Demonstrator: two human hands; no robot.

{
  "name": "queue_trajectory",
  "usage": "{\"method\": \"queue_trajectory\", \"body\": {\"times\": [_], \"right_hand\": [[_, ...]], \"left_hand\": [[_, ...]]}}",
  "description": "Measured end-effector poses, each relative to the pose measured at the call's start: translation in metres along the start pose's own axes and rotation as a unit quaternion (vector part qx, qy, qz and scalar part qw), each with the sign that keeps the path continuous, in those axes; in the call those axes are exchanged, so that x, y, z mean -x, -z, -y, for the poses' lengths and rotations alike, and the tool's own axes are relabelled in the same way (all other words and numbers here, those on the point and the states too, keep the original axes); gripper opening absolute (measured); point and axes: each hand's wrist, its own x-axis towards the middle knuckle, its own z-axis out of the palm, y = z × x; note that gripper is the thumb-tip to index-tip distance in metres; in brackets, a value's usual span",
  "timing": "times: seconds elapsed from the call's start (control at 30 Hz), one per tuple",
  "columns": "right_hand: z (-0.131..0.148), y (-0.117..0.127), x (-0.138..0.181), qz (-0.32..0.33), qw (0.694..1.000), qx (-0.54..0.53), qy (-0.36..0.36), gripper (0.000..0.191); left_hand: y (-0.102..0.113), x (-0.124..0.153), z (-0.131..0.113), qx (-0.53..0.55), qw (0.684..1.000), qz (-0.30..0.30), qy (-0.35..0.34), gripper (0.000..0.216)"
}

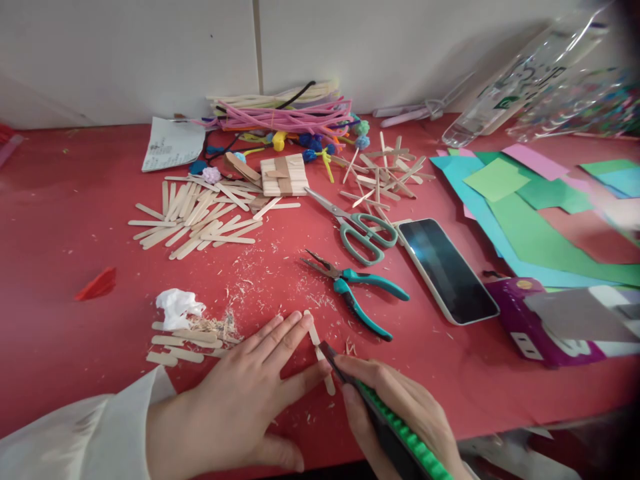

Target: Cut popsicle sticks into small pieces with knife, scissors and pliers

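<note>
Near the front of the red table, a wooden craft stick [313, 330] lies at a slant under the fingertips of my left hand [250, 387]. That hand is flat on the table, fingers outstretched, pressing the stick at its far end and lower middle. In my right hand [395, 407] is a green and black utility knife [385, 417], gripped by its handle. The blade tip meets the stick's right edge between my left fingers. Left of my left hand lie several cut stick pieces [175, 348], wood shavings [223, 327] and a crumpled white tissue [179, 309].
Ahead lie pliers [345, 275], scissors [367, 233] and a phone [450, 270]. Loose craft sticks [200, 217], a stick bundle [285, 176] and pink pipe cleaners [285, 117] sit farther back. Coloured paper [530, 220], a purple packet [520, 320] and a plastic bottle [520, 80] occupy the right.
</note>
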Motion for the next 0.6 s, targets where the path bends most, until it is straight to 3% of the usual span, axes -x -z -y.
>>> {"method": "queue_trajectory", "body": {"times": [0.23,0.37,0.47,0.6], "right_hand": [[0.005,0.001,-0.009,0.014,0.998,-0.047,-0.027,0.018],[0.006,0.000,-0.014,0.004,0.992,-0.088,-0.093,0.013],[0.005,-0.001,-0.012,-0.018,0.975,-0.139,-0.170,0.013],[-0.001,-0.003,-0.008,-0.047,0.929,-0.263,-0.256,0.013]], "left_hand": [[0.004,-0.002,-0.002,0.036,0.999,0.003,0.013,0.091],[0.005,-0.003,-0.002,0.024,1.000,0.005,0.000,0.091],[0.002,-0.003,-0.001,-0.002,1.000,-0.001,-0.003,0.097],[-0.002,-0.002,-0.001,-0.026,0.999,-0.018,-0.010,0.099]]}}
